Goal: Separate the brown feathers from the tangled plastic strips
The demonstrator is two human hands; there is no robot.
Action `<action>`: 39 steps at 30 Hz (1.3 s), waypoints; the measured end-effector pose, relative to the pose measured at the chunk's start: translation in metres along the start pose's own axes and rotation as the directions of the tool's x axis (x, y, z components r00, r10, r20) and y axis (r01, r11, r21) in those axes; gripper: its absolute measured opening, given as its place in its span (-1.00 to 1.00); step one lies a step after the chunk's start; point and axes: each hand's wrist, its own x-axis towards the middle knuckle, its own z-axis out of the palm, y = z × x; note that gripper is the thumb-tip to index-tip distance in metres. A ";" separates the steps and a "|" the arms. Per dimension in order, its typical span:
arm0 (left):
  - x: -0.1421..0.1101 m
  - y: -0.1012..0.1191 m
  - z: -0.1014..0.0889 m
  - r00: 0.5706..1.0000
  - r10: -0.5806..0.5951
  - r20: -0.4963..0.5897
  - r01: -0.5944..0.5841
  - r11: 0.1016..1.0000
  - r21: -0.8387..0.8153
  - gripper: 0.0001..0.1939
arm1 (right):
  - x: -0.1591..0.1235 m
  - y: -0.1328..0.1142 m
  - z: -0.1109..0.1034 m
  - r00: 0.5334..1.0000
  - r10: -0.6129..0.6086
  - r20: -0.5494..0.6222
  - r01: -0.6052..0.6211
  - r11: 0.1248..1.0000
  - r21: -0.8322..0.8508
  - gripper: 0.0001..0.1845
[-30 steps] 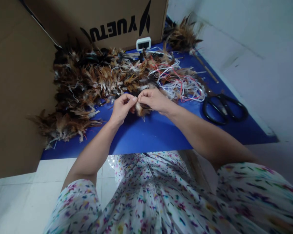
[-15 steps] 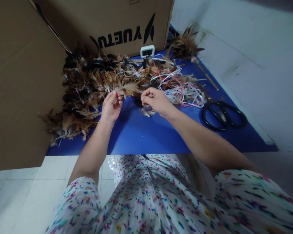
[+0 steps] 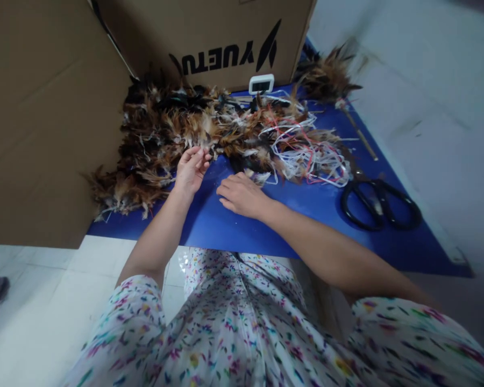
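Observation:
My left hand [image 3: 191, 169] is closed in a pinch at the front edge of a thick pile of brown and black feathers [image 3: 153, 134]. Pale tan feathers [image 3: 204, 129] stand up from its fingertips. My right hand [image 3: 242, 196] is held low over the blue tabletop [image 3: 221, 231], its fingers bent together and pointing left; whatever lies beneath them is hidden. Just beyond that hand lie a dark feather clump and a small whitish tuft [image 3: 260, 177]. Right of it, white and red plastic strips [image 3: 306, 156] lie tangled.
Black-handled scissors [image 3: 381, 204] lie at the right. A feather duster [image 3: 328, 78] with a thin stick handle rests at the back right. A small white digital device [image 3: 261, 84] stands before a cardboard box [image 3: 226, 32]; another cardboard panel [image 3: 44, 123] walls the left.
My right hand has dropped toward me and left, its fingers now lower over the tabletop. The tan feathers at my left hand point more upright. The camera view has shifted.

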 end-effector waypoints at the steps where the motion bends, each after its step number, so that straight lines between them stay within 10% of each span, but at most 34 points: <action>1: 0.000 -0.001 -0.001 1.000 0.017 0.001 -0.017 1.000 0.026 -0.83 | 0.000 0.000 0.002 1.000 -0.007 0.017 0.008 1.000 -0.015 -0.78; 11: -0.013 0.050 -0.018 0.939 0.340 -0.043 -0.322 0.918 0.230 -0.70 | 0.000 0.005 0.005 1.000 0.021 0.022 -0.020 1.000 -0.023 -0.75; 17: -0.041 0.111 -0.090 0.709 0.660 -0.246 -0.498 0.717 0.488 -0.89 | 0.000 0.006 0.008 1.000 0.018 0.006 -0.018 1.000 0.014 -0.77; 22: -0.038 0.145 -0.168 0.548 0.747 -0.377 -0.394 0.628 0.671 -0.85 | 0.001 0.007 0.011 1.000 0.015 -0.022 -0.014 0.999 0.043 -0.77; 30: -0.025 0.148 -0.214 0.576 0.702 -0.418 -0.181 0.609 0.772 -0.77 | 0.001 0.009 0.012 0.993 0.050 -0.109 -0.045 0.998 0.045 -0.72; 37: -0.037 0.148 -0.182 0.541 0.743 -0.393 -0.482 0.657 0.579 -0.79 | 0.023 0.017 0.000 0.928 0.179 -0.328 -0.123 0.975 0.185 -0.46; 39: -0.047 0.150 -0.164 0.606 0.705 -0.367 -0.564 0.707 0.427 -0.79 | 0.043 0.009 -0.004 0.938 0.124 -0.324 -0.055 0.975 0.213 -0.36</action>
